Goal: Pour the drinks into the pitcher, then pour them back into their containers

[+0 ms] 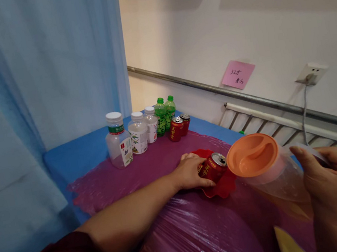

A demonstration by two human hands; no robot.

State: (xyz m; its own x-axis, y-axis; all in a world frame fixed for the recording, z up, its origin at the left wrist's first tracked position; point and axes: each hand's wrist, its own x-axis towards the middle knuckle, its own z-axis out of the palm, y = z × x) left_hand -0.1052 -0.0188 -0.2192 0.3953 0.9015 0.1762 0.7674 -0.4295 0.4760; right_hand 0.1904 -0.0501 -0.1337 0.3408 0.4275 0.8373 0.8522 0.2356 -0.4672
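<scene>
My left hand [192, 171] is wrapped round a red drink can [212, 167], which leans to the right over a red scalloped dish [221, 188]. The can's silver top faces the pitcher and its opening shows dark. With my right hand [333, 171] I grip the handle of a clear plastic pitcher [277, 185], tilted left. Its orange lid [252, 154] is close to the can's top; whether liquid passes between them I cannot make out. Some yellowish liquid seems to lie in the pitcher's lower part.
Clear jars with white caps [139, 133], green bottles [166, 115] and two more red cans [179, 127] stand at the back of the table. Purple plastic sheeting [106, 182] covers the blue tabletop [75, 153]. A radiator [287, 133] and plugged-in cable [305, 115] are at right. A yellow cloth-like piece [287, 244] lies in front.
</scene>
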